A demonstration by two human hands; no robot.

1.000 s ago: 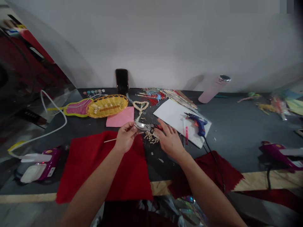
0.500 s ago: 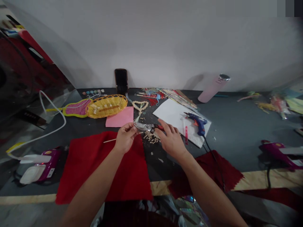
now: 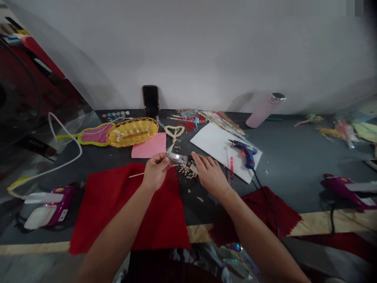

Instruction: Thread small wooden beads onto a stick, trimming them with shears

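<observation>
Metal cutters (image 3: 178, 158) in hands (image 3: 213, 175) — white label (image 3: 63, 215) illegible

From where I stand, the pruning shears (image 3: 178, 158) lie nearly level over the dark tabletop, silvery blades pointing toward the left hand (image 3: 156, 172) and meeting its fingertips. Their handles are mostly hidden in the grip of the right hand (image 3: 212, 177), and I can't make out whether the blades are parted. A thin, pale, straight stick (image 3: 136, 175) passes through the left hand's fingers, slanting slightly: its long end juts left over red cloth (image 3: 118, 208), the short one right, below the blades.
</observation>
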